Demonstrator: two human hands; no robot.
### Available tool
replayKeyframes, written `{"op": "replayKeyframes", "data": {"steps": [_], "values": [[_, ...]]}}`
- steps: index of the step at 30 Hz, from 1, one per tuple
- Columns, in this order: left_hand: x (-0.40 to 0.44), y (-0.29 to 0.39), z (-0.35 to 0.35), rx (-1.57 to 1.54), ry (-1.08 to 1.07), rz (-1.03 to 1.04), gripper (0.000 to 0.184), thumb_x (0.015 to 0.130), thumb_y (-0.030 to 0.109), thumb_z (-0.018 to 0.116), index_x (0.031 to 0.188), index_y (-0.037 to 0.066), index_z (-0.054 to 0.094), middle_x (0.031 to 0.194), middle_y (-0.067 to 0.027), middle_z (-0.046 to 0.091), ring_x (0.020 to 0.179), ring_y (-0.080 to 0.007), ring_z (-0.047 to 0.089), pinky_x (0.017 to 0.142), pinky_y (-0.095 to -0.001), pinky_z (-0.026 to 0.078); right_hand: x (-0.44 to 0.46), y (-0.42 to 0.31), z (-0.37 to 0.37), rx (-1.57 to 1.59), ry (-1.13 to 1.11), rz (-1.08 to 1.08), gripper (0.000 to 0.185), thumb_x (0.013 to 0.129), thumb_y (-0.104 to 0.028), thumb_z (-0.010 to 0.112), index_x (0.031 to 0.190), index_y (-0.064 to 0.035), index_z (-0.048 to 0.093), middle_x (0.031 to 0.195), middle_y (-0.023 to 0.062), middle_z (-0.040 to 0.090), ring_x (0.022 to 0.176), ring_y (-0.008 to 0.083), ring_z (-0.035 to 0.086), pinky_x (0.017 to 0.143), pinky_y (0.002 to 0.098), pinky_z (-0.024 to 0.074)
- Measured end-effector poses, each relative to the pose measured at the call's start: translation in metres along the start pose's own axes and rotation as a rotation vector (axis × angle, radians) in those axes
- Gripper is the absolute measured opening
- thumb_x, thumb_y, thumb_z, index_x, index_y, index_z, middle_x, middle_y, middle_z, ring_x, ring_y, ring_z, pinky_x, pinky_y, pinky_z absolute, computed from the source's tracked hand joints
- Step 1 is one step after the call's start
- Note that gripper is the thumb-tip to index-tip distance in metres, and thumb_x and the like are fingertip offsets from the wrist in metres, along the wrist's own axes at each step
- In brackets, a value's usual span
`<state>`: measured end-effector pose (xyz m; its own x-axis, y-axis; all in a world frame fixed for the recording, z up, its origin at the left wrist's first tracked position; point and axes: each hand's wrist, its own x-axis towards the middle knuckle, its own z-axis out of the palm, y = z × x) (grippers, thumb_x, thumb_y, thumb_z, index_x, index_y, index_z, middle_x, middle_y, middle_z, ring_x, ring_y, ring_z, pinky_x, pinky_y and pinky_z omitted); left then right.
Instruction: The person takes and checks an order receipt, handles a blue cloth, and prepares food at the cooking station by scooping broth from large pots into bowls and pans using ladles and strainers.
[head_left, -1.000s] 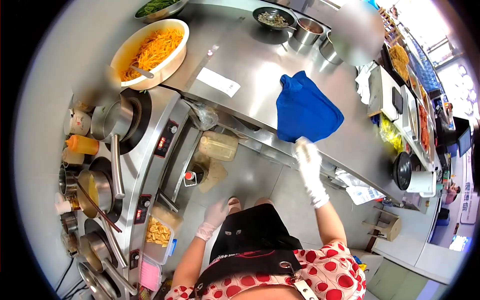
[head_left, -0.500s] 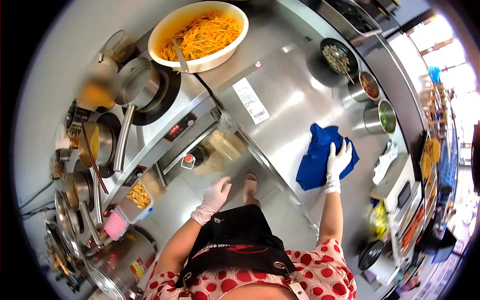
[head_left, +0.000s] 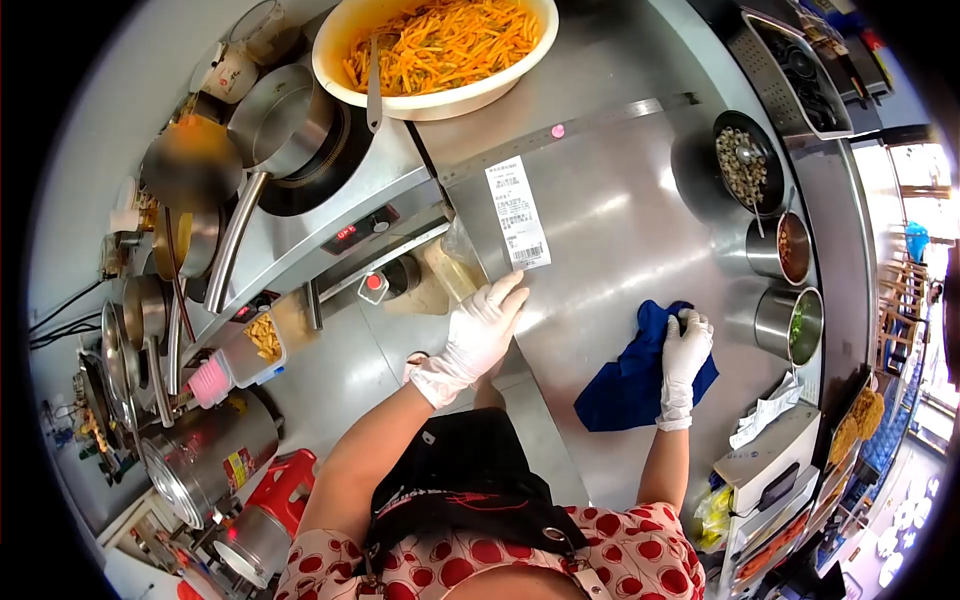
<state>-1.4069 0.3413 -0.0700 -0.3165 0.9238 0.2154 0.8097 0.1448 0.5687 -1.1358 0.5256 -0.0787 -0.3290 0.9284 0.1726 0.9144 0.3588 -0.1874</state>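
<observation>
My right hand, in a white glove, has its fingers curled into a crumpled blue cloth on the steel counter. My left hand, also gloved, is raised at the counter's near-left edge. Its fingers are stretched forward and hold nothing. Just beyond its fingertips, a printed white receipt lies flat on the steel; from this angle I cannot tell whether they touch.
A big cream basin of orange shreds, with a spoon in it, stands at the back. Pots sit on burners at left. A black bowl and two steel pots line the right edge.
My left hand has risen from beside the apron to the counter edge near the receipt. The right hand's fingers, spread flat on the cloth before, are now curled, and the cloth is more bunched.
</observation>
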Motion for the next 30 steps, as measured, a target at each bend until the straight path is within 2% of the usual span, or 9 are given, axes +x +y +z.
{"op": "replayKeyframes", "data": {"steps": [3, 6, 7, 11, 15, 18, 19, 23, 30], "values": [[0.006, -0.007, 0.011, 0.079, -0.080, 0.004, 0.027, 0.078, 0.013, 0.064, 0.104, 0.009, 0.059, 0.125, -0.0039, 0.054, 0.081, -0.0216, 0.058, 0.068, -0.0348, 0.050, 0.010, -0.006, -0.003, 0.134, -0.029, -0.077, 0.013, 0.075, -0.012, 0.070, 0.083, -0.0062, 0.063, 0.084, 0.0091, 0.061, 0.083, 0.0296, 0.055, 0.075, 0.0402, 0.0432], [0.006, -0.016, 0.021, 0.121, -0.141, -0.010, 0.030, 0.077, 0.014, 0.065, 0.106, 0.009, 0.059, 0.126, -0.0037, 0.054, 0.080, -0.0215, 0.057, 0.068, -0.0346, 0.050, 0.018, -0.029, -0.008, 0.453, -0.004, -0.111, 0.013, 0.072, -0.001, 0.070, 0.082, -0.0055, 0.062, 0.083, 0.0078, 0.061, 0.084, 0.0270, 0.052, 0.080, 0.0368, 0.0425], [0.006, -0.013, 0.018, 0.115, -0.125, -0.041, 0.030, 0.077, 0.014, 0.065, 0.106, 0.009, 0.059, 0.126, -0.0036, 0.054, 0.080, -0.0215, 0.057, 0.068, -0.0346, 0.050, 0.021, -0.039, -0.012, 0.467, -0.049, -0.129, 0.015, 0.072, 0.003, 0.069, 0.082, -0.0044, 0.062, 0.086, 0.0078, 0.062, 0.086, 0.0261, 0.051, 0.082, 0.0353, 0.0424], [0.008, -0.010, 0.016, 0.110, -0.089, -0.071, 0.032, 0.076, 0.015, 0.065, 0.106, 0.009, 0.059, 0.125, -0.0031, 0.055, 0.081, -0.0216, 0.057, 0.067, -0.0346, 0.050, 0.035, -0.076, -0.017, 0.677, -0.123, -0.151, 0.014, 0.074, 0.003, 0.068, 0.086, -0.0032, 0.062, 0.089, 0.0084, 0.064, 0.082, 0.0240, 0.056, 0.075, 0.0319, 0.0459], [0.005, -0.017, 0.029, 0.142, -0.104, -0.085, 0.032, 0.075, 0.014, 0.064, 0.106, 0.009, 0.059, 0.125, -0.0034, 0.055, 0.082, -0.0218, 0.057, 0.068, -0.0350, 0.050, 0.041, -0.115, -0.012, 0.798, -0.251, -0.196, 0.013, 0.075, 0.004, 0.068, 0.086, -0.0015, 0.062, 0.082, 0.0099, 0.063, 0.066, 0.0205, 0.057, 0.064, 0.0290, 0.0474], [0.005, -0.014, 0.026, 0.147, -0.081, -0.085, 0.032, 0.074, 0.013, 0.064, 0.106, 0.008, 0.059, 0.125, -0.0043, 0.055, 0.082, -0.0222, 0.057, 0.068, -0.0353, 0.050, 0.040, -0.134, 0.004, 0.880, -0.250, -0.282, 0.013, 0.075, 0.002, 0.069, 0.084, -0.0030, 0.062, 0.081, 0.0100, 0.062, 0.071, 0.0251, 0.058, 0.067, 0.0322, 0.0476], [0.005, -0.014, 0.024, 0.155, -0.081, -0.080, 0.032, 0.074, 0.013, 0.064, 0.106, 0.008, 0.059, 0.125, -0.0047, 0.055, 0.083, -0.0223, 0.057, 0.068, -0.0353, 0.050, 0.040, -0.141, 0.005, 0.844, -0.233, -0.306, 0.013, 0.074, 0.000, 0.071, 0.084, -0.0040, 0.063, 0.079, 0.0098, 0.061, 0.074, 0.0279, 0.057, 0.069, 0.0344, 0.0477], [0.010, -0.006, 0.009, 0.126, -0.078, -0.057, 0.033, 0.074, 0.013, 0.064, 0.105, 0.007, 0.059, 0.125, -0.0060, 0.055, 0.084, -0.0227, 0.057, 0.071, -0.0357, 0.050, 0.042, -0.161, 0.011, 0.718, -0.130, -0.475, 0.011, 0.072, -0.007, 0.071, 0.082, -0.0087, 0.066, 0.077, 0.0060, 0.057, 0.074, 0.0268, 0.055, 0.065, 0.0374, 0.0457], [0.009, -0.008, 0.010, 0.100, -0.085, -0.062, 0.033, 0.074, 0.013, 0.064, 0.107, 0.006, 0.059, 0.125, -0.0070, 0.055, 0.087, -0.0238, 0.057, 0.073, -0.0360, 0.050, 0.032, -0.170, 0.031, 0.567, -0.121, -0.512, 0.010, 0.076, -0.013, 0.068, 0.084, -0.0090, 0.063, 0.076, 0.0055, 0.056, 0.073, 0.0276, 0.055, 0.063, 0.0393, 0.0463]]}}
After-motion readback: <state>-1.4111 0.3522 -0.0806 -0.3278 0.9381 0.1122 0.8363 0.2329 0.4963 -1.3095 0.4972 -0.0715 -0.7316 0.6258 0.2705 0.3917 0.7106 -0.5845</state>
